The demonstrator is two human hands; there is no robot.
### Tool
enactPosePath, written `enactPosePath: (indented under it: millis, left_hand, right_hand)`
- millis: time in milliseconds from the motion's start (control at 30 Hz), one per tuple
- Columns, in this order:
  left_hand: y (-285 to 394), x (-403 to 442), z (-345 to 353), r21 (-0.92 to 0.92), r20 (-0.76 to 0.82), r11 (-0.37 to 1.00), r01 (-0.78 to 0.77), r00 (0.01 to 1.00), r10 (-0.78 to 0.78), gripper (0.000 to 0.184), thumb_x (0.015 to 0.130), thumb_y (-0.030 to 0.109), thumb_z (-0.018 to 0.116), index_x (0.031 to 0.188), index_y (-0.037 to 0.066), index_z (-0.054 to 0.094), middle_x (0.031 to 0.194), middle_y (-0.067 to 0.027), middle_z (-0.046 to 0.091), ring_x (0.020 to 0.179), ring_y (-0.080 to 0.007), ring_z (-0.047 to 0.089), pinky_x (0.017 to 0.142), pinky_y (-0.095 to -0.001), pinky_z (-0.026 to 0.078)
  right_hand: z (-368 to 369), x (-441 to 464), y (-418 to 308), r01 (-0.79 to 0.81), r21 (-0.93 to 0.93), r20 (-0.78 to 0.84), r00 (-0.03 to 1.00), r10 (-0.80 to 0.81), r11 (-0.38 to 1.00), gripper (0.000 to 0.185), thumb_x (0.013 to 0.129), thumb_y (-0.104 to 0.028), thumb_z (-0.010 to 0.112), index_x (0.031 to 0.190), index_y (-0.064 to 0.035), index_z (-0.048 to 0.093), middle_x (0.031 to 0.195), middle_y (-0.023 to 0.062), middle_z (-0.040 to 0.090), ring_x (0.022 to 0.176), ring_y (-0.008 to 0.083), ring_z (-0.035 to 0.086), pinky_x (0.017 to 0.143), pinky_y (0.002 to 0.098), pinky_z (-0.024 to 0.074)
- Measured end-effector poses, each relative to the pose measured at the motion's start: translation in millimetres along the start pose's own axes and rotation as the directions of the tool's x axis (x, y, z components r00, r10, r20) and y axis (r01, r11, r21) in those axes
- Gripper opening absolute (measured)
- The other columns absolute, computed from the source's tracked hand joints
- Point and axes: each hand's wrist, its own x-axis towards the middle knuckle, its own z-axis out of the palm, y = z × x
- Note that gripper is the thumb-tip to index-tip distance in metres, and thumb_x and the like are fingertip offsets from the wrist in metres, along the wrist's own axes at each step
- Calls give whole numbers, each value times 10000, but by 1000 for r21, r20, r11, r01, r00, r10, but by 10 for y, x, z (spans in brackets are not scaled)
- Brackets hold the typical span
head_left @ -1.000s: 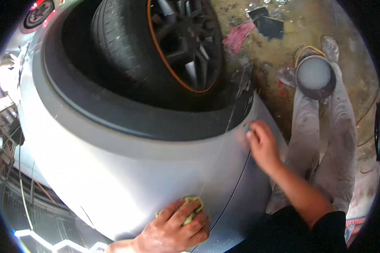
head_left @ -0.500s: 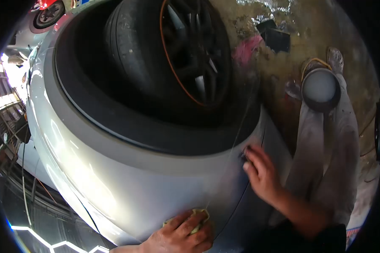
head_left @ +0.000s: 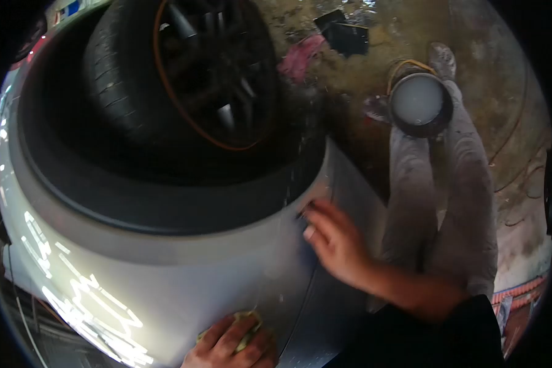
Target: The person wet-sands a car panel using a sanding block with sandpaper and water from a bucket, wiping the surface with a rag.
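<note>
My left hand [head_left: 230, 346], low in the view, is closed around a yellowish-green cloth or sponge [head_left: 246, 325] and presses it against the silver-grey car panel [head_left: 208, 285]. Farther up, my right hand [head_left: 338, 242] rests at the edge of the wheel arch [head_left: 251, 228]. Its fingers pinch a small dark piece [head_left: 305, 210] whose kind I cannot make out. Both hands touch the same panel, on the near side of the wheel [head_left: 218, 73]. Thin wet streaks show near the arch edge.
A bucket of cloudy water [head_left: 418, 101] with a yellowish handle stands between my outstretched lower legs [head_left: 466, 184]. On the wet floor lie a pink cloth [head_left: 302, 56] and dark flat sheets [head_left: 345, 35]. An orange ribbed hose [head_left: 524, 294] is at the lower right.
The whole view has shifted, so car, wheel, bucket and hands appear farther left. Both hands keep nearly the same places on the panel and still hold the same things.
</note>
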Motion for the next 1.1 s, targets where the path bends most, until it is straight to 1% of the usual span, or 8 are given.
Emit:
enactPosePath:
  millis: [200, 333, 467, 567, 767, 867, 1000, 1100]
  left_hand:
    - [-85, -10, -90, -163, 56, 986, 11, 998, -2, 284, 896, 267, 732, 1150, 165, 654, 1317, -56, 609, 1290, -301, 564, 1053, -483, 535]
    - [-140, 17, 43, -162, 27, 987, -6, 1000, 11, 294, 918, 254, 715, 1175, 128, 646, 1321, -91, 630, 1290, -333, 577, 1056, -522, 534]
    - [-108, -20, 43, -160, 27, 987, -1, 1000, 5, 277, 889, 253, 731, 1142, 168, 656, 1279, -63, 627, 1253, -310, 589, 1004, -499, 561]
    - [-139, 9, 119, -144, -2, 990, -7, 1000, 7, 268, 867, 253, 742, 1117, 198, 664, 1247, -42, 625, 1225, -293, 599, 965, -482, 581]
    - [-119, -18, 97, -137, -9, 990, -19, 1000, 17, 259, 823, 252, 765, 1068, 258, 680, 1183, -1, 621, 1170, -258, 617, 887, -448, 620]
    - [-169, 55, 211, -96, -68, 995, -32, 997, 26, 260, 801, 251, 777, 1043, 288, 688, 1151, 20, 619, 1142, -241, 627, 848, -431, 640]
    - [-91, 32, 121, -102, -29, 995, -15, 999, 12, 271, 803, 249, 772, 1057, 307, 697, 1158, 21, 626, 1125, -239, 640, 844, -414, 647]
    - [-156, 50, 182, -142, -14, 989, -30, 999, 29, 278, 804, 250, 772, 1065, 307, 697, 1166, 18, 628, 1126, -242, 643, 847, -416, 647]
  right_hand:
    - [-44, 235, 321, -216, -89, 6, 976, 218, 972, 318, 1043, -225, 601, 1269, -11, 669, 1362, 200, 611, 1247, 369, 611, 1038, 455, 515]
    - [-18, 85, 24, 56, -192, 4, 998, -56, 980, 314, 1044, -233, 594, 1240, 1, 668, 1351, 198, 618, 1224, 387, 619, 1011, 475, 530]
    - [-44, 215, 235, -242, -77, 24, 969, 244, 967, 304, 1039, -231, 590, 1217, 3, 665, 1319, 210, 620, 1192, 397, 617, 979, 508, 528]
    - [-29, 44, -164, 17, -159, 12, 1000, -15, 987, 319, 1036, -250, 595, 1235, -9, 661, 1279, 209, 613, 1168, 390, 620, 963, 490, 534]
    - [-41, 151, 57, -216, -19, 54, 975, 217, 976, 323, 1000, -246, 654, 1225, -16, 664, 1256, 221, 641, 1150, 408, 633, 991, 488, 526]
    - [-13, 54, 28, 47, -146, 30, 999, -43, 988, 398, 1000, -257, 655, 1327, -32, 648, 1367, 238, 596, 1237, 415, 602, 1048, 480, 513]
    - [-2, 219, 340, -210, -98, -42, 977, 207, 973, 316, 1013, -199, 652, 1275, -21, 663, 1334, 228, 632, 1152, 389, 659, 1005, 468, 536]
    - [-73, 48, -298, 31, -116, 27, 999, -28, 993, 330, 986, -208, 672, 1246, -5, 662, 1298, 220, 639, 1158, 407, 633, 990, 461, 540]
